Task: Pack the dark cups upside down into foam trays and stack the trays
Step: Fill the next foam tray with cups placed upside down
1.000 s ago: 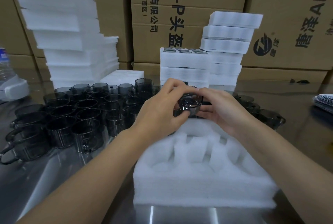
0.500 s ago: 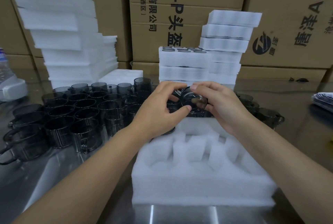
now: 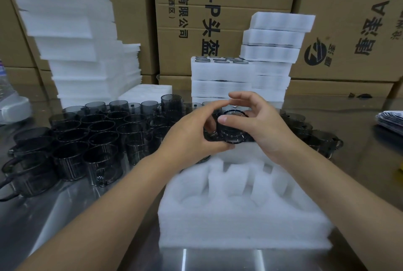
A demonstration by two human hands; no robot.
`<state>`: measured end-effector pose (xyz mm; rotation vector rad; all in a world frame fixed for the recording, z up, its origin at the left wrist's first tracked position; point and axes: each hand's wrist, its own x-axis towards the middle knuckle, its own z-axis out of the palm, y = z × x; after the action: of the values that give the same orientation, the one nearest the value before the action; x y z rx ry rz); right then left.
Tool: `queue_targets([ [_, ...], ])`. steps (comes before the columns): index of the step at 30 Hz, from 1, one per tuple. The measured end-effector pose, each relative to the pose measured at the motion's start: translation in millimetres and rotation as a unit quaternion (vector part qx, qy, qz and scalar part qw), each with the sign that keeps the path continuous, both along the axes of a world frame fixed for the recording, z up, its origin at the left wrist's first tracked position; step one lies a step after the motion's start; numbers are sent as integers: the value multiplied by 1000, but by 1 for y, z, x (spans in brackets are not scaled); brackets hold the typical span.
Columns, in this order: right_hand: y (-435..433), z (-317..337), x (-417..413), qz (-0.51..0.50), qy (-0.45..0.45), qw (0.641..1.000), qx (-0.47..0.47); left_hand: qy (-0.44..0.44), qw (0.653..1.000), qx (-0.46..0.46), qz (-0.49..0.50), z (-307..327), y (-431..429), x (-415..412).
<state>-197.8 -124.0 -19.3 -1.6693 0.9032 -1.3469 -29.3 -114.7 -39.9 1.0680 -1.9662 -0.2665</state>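
Note:
One dark, see-through cup (image 3: pixel 231 127) is held by both hands above the far edge of a white foam tray (image 3: pixel 242 222). My left hand (image 3: pixel 192 135) curls round its left side and underside. My right hand (image 3: pixel 259 124) holds its right side, thumb across the front. The cup's round rim faces up and slightly toward me. The tray lies in front of me on the metal table, its round pockets holding no cups. Many more dark cups (image 3: pixel 91 137) with handles stand crowded to the left.
Tall piles of foam sheets (image 3: pixel 72 37) rise at the back left. Stacked foam trays (image 3: pixel 222 78) and a taller stack (image 3: pixel 274 52) stand behind my hands, before cardboard boxes (image 3: pixel 218 8). More cups (image 3: pixel 309 133) sit right of the tray. Papers (image 3: pixel 390 120) lie far right.
The cup has been turned in my hands: its round face pointed at me before, and now its rim faces upward. My right fingers have opened and lifted.

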Motion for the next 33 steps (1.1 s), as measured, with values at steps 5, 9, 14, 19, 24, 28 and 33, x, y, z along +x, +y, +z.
queue_targets([
  [5,0,-1,0,21,11,1000,-15,-38,999,-15,26,0,1,-2],
  [9,-2,2,4,4,-32,999,10,-18,1000,-10,21,0,4,-2],
  [14,-4,4,2,0,-47,998,35,-12,999,4,40,0,3,-4],
  [19,-3,4,2,13,-37,998,41,-9,998,7,58,0,2,-4],
  [24,-2,2,2,22,-1,999,31,3,997,8,78,-1,1,-4],
  [28,-1,0,1,10,16,1000,12,20,997,17,71,-1,0,-3],
  [33,-3,2,2,-38,-16,998,39,9,999,21,27,0,2,-1],
])
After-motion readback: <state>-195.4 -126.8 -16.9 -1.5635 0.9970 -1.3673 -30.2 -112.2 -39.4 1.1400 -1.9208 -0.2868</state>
